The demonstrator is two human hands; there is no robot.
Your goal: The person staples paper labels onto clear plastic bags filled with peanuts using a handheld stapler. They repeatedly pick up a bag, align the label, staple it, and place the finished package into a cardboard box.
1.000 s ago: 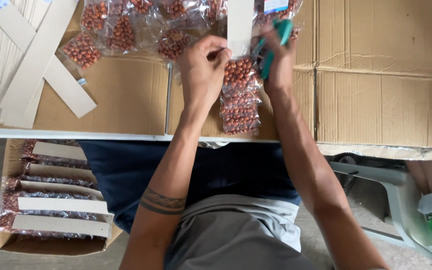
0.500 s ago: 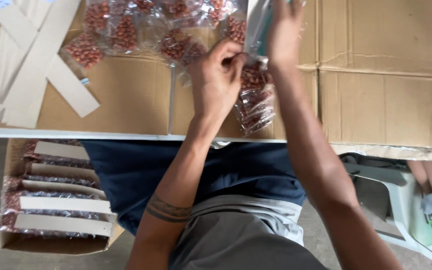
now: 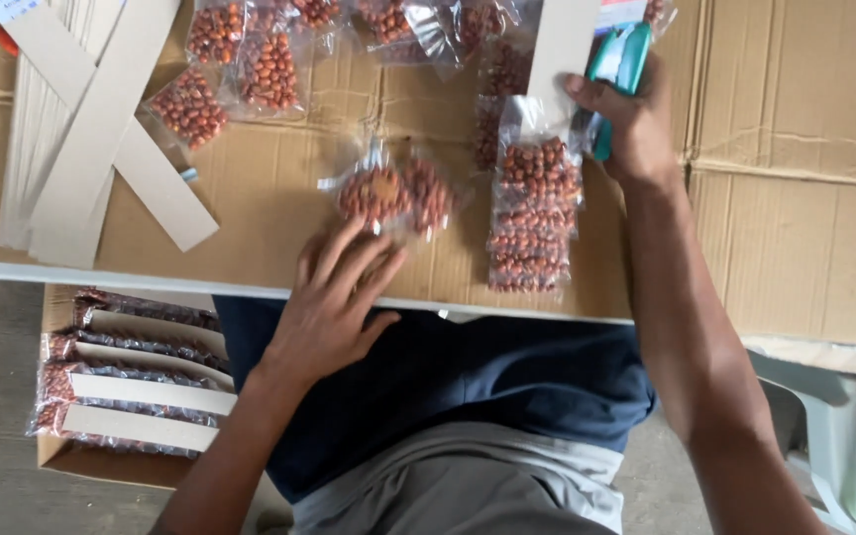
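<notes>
My left hand [image 3: 334,297] lies open at the near edge of the cardboard-covered table [image 3: 279,188], fingertips just touching a small clear bag of red-brown peanuts [image 3: 388,193]. My right hand [image 3: 626,119] is closed around a teal stapler [image 3: 618,74] at the top right. Its thumb presses on a grey card strip [image 3: 559,45] and on the top of a hanging string of peanut bags [image 3: 535,213] fixed to that strip.
Several loose peanut bags [image 3: 250,64] lie along the far edge. A pile of grey card strips [image 3: 81,139] sits at the left. Below the table at the left, a cardboard box [image 3: 121,381] holds finished strips of bags. A pale plastic chair [image 3: 834,446] stands at the lower right.
The string of peanut bags came down from mid-air onto the table. My left hand let go of it and moved down and left to a single loose bag.
</notes>
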